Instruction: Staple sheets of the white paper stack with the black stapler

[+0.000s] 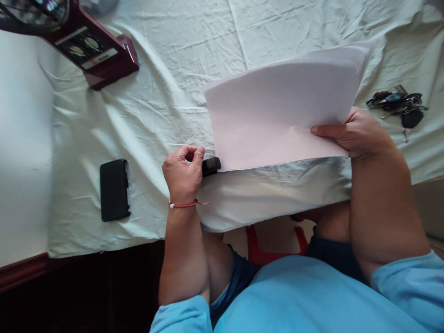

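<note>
My right hand (pixel 364 132) grips a stack of white paper sheets (pixel 277 106) by its near right corner, thumb on top and fingers hidden underneath. The stack slants above the cloth, and its far right edges fan apart slightly. At the stack's near left corner is a black object (pixel 211 165) that looks like the end of a stapler; the rest lies hidden behind my left hand (pixel 183 169). Thumb and fingertips of that hand are pinched together beside the black object. Whatever they hold, if anything, cannot be made out. A red string bracelet (pixel 183 204) circles the left wrist.
A pale, wrinkled cloth (pixel 173 60) covers the table. On the left lies a black phone (pixel 114 189), face unclear. A dark red fan base (pixel 107 55) stands at the far left. A bunch of keys (pixel 402 104) rests at the right. Below the table edge shows a red stool (pixel 253 245).
</note>
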Action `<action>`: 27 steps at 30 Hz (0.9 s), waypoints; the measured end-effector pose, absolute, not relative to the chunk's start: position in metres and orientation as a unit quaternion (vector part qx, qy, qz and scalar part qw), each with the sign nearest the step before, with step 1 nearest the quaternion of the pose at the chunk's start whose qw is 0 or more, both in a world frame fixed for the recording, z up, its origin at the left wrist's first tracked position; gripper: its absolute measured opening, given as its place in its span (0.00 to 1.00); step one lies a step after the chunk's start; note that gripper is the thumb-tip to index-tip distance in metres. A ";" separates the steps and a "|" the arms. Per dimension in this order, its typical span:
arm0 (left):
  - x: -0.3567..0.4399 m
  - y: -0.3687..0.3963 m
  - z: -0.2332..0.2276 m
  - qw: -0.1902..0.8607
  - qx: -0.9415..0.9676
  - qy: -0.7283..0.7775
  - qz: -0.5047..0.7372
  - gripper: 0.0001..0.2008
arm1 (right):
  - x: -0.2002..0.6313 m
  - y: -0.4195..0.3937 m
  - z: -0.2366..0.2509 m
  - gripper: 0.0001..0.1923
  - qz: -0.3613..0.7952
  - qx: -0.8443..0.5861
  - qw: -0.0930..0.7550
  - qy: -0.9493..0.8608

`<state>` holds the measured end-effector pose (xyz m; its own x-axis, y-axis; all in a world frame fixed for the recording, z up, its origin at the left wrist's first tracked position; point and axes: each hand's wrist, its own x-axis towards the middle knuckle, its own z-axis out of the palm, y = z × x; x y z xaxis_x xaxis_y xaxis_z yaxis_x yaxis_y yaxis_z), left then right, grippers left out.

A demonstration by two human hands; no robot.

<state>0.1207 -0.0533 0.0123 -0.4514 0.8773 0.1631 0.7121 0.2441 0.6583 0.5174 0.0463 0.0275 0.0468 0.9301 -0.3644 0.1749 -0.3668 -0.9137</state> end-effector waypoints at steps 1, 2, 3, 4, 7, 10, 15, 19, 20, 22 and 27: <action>0.121 -0.053 0.012 0.123 0.512 0.778 0.342 0.12 | 0.517 0.046 0.028 0.22 0.531 -0.634 0.354 -0.438; 0.121 -0.052 0.012 0.126 0.514 0.777 0.339 0.14 | 0.516 0.046 0.029 0.21 0.530 -0.635 0.353 -0.437; 0.121 -0.052 0.012 0.130 0.518 0.777 0.332 0.15 | 0.516 0.046 0.029 0.21 0.529 -0.636 0.352 -0.437; 0.122 -0.051 0.013 0.132 0.524 0.779 0.318 0.15 | 0.515 0.046 0.030 0.21 0.530 -0.637 0.350 -0.436; 0.128 -0.051 0.015 0.104 0.558 0.792 0.226 0.13 | 0.514 0.047 0.031 0.21 0.534 -0.637 0.349 -0.432; 0.140 -0.051 0.018 0.042 0.577 0.808 0.112 0.14 | 0.516 0.048 0.028 0.21 0.545 -0.626 0.347 -0.436; 0.154 -0.048 0.025 0.070 0.562 0.823 0.046 0.14 | 0.521 0.048 0.022 0.25 0.566 -0.593 0.361 -0.445; 0.148 -0.051 0.030 0.109 0.525 0.839 0.091 0.14 | 0.518 0.046 0.028 0.24 0.570 -0.595 0.356 -0.442; 0.144 -0.053 0.031 0.106 0.521 0.839 0.113 0.14 | 0.516 0.046 0.031 0.23 0.566 -0.600 0.355 -0.440; 0.137 -0.057 0.035 0.091 0.512 0.841 0.150 0.13 | 0.513 0.045 0.036 0.21 0.552 -0.614 0.358 -0.437; 0.125 -0.062 0.041 0.015 0.423 0.891 0.166 0.10 | 0.506 0.046 0.039 0.21 0.535 -0.624 0.382 -0.423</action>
<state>0.1251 -0.0617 0.0410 -0.6424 0.7580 0.1132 0.7480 0.5880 0.3078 0.5061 0.0460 0.0391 0.0703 0.9359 -0.3451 0.1193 -0.3514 -0.9286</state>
